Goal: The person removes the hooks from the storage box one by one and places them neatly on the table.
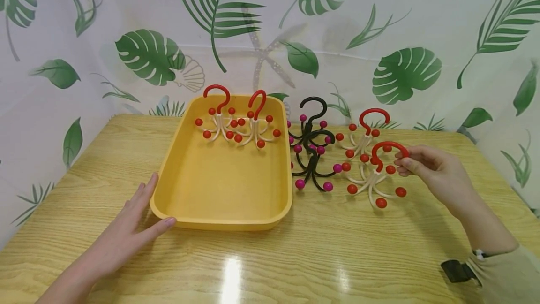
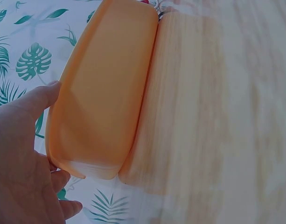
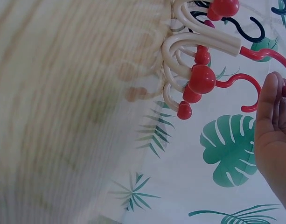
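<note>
My right hand (image 1: 440,175) pinches the tip of the red hook on the nearer cream multi-arm hook hanger (image 1: 373,179), whose curved arms end in red balls. Behind it stands a similar red-hooked hanger (image 1: 362,142). My left hand (image 1: 122,226) touches the front left corner of a yellow tray (image 1: 236,224), fingers along its side and thumb at the front rim. Inside the tray, at its back, sit two more cream hangers with red hooks, a left one (image 1: 219,123) and a right one (image 1: 255,128). The right wrist view shows the fingers (image 3: 268,100) at the red hook.
Two black hangers with magenta balls, a rear one (image 1: 308,128) and a front one (image 1: 312,165), stand right beside the tray's right wall. Everything rests on a wood-grain table (image 1: 337,257). A leaf-patterned cloth (image 1: 337,27) hangs behind it.
</note>
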`<move>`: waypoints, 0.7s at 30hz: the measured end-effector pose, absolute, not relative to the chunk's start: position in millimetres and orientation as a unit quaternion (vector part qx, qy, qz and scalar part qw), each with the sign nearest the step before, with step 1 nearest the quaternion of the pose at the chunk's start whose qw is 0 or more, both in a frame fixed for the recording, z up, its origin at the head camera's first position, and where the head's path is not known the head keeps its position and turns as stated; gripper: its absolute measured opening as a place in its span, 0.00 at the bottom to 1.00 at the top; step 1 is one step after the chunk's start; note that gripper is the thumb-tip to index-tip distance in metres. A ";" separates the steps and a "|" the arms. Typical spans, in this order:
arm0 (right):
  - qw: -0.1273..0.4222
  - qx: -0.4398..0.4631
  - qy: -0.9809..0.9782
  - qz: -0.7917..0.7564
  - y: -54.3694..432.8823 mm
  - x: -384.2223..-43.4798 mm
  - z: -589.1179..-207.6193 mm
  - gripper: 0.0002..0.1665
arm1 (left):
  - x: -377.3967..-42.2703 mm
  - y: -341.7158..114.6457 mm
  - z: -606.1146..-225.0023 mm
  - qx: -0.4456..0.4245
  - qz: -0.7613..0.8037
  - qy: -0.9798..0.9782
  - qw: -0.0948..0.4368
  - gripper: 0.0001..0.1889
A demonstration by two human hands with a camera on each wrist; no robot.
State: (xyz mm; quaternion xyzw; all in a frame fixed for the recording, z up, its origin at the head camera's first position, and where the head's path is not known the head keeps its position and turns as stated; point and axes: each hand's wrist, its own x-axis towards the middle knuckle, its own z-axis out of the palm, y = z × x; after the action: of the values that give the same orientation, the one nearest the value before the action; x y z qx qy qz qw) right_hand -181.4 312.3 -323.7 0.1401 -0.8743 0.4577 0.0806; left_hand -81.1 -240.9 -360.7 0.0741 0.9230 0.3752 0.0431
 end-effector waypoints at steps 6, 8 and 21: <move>0.073 0.141 -0.875 0.457 313.4 -180.6 -322.5 0.09 | -81.2 -240.7 -359.7 0.070 0.376 0.923 0.047 0.47; 0.070 0.140 -0.877 0.454 314.0 -180.0 -322.2 0.10 | -81.1 -240.5 -359.7 0.069 0.377 0.923 0.048 0.47; 0.059 0.104 -0.903 0.413 309.4 -175.5 -315.4 0.19 | -81.1 -240.6 -358.9 0.066 0.379 0.922 0.051 0.47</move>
State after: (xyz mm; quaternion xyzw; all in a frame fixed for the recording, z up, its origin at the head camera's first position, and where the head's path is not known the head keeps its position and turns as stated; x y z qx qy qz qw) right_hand -175.5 309.4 -315.4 0.1039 -0.9029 0.4129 0.0589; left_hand -81.1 -240.6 -358.9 0.0656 0.9217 0.3789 0.0515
